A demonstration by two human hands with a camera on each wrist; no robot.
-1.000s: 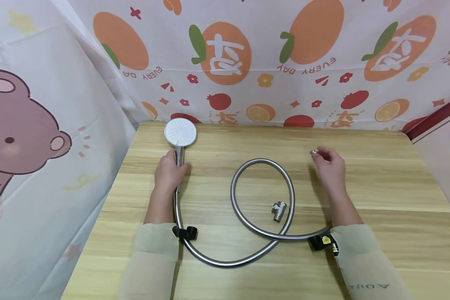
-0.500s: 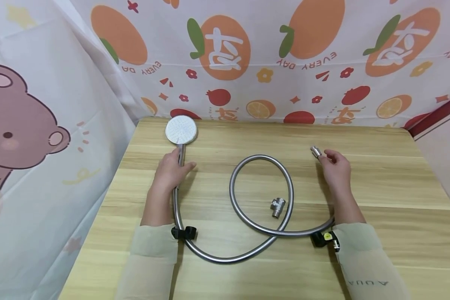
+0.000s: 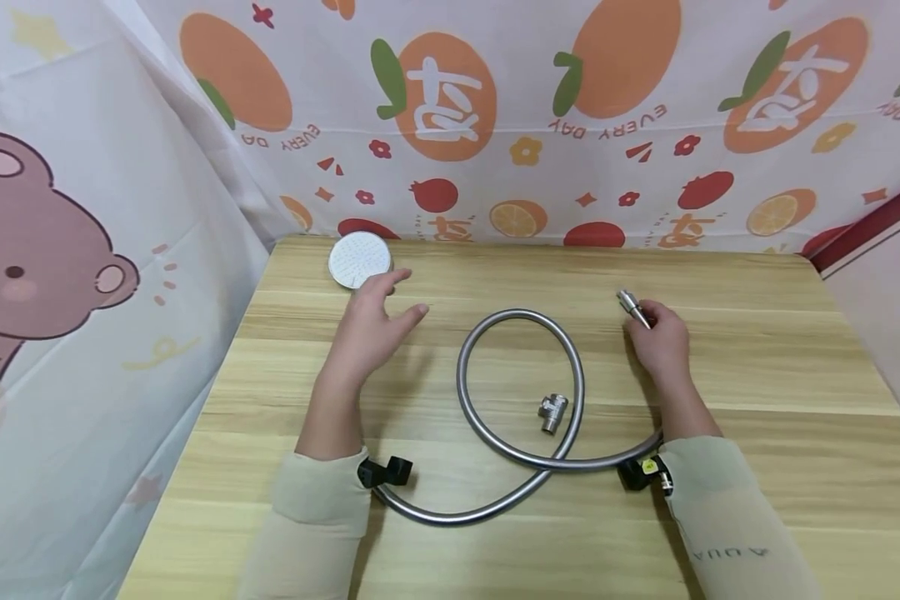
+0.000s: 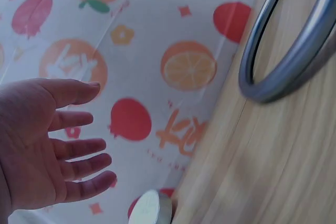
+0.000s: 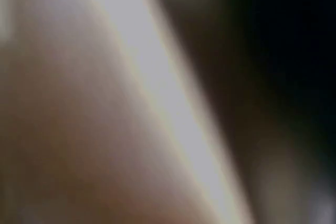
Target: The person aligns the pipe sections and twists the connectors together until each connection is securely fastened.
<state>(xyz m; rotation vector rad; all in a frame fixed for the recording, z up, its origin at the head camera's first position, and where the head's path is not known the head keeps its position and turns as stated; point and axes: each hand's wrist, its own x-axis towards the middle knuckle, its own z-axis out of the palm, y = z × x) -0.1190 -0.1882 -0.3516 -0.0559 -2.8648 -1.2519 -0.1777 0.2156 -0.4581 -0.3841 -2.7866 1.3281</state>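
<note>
So the right hand (image 3: 660, 340) is gripping a little metal connector (image 3: 633, 307), fingers curling round it and one end poking out past them. The left hand (image 3: 367, 333) is hanging wide open, thumb standing well apart from the fingers, and the round shower head (image 3: 359, 259) is lying just beyond it, the hand blocking the part below. A shiny grey hose (image 3: 450, 518) is looping between the hands on the wooden table (image 3: 757, 350), with a chrome T-shaped fitting (image 3: 552, 413) sitting inside the loop, nearer the right hand. Past both hands, a fruit-print cloth (image 3: 525, 100) is hanging behind everything.
</note>
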